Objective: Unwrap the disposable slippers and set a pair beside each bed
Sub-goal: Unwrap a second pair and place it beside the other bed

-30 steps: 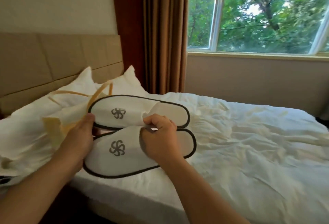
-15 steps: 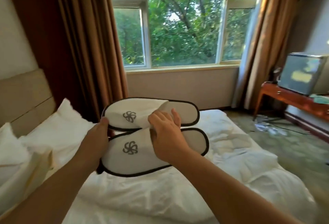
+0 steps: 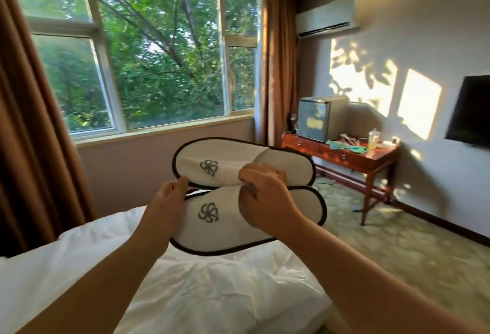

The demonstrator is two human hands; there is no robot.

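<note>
A pair of white disposable slippers [image 3: 212, 230] with dark trim and a grey pinwheel logo is held side by side in the air above the bed [image 3: 201, 288]. My left hand [image 3: 165, 202] grips the toe ends at the left. My right hand [image 3: 265, 198] pinches the open edges of both uppers in the middle. No wrapper is on the slippers or in sight. The slippers hang flat, soles down, toes pointing left.
A white crumpled duvet covers the bed below. A wooden desk [image 3: 344, 156] with a small fridge [image 3: 320, 118] stands at the right wall, a TV [image 3: 469, 110] beyond it. Patterned carpet [image 3: 397, 254] lies between bed and wall. Brown curtains [image 3: 31, 126] flank the window.
The view has swung right from the headboard and pillows to the window and desk. The yellowish wrapper by my left hand is gone from view. Both hands keep their hold on the slippers.
</note>
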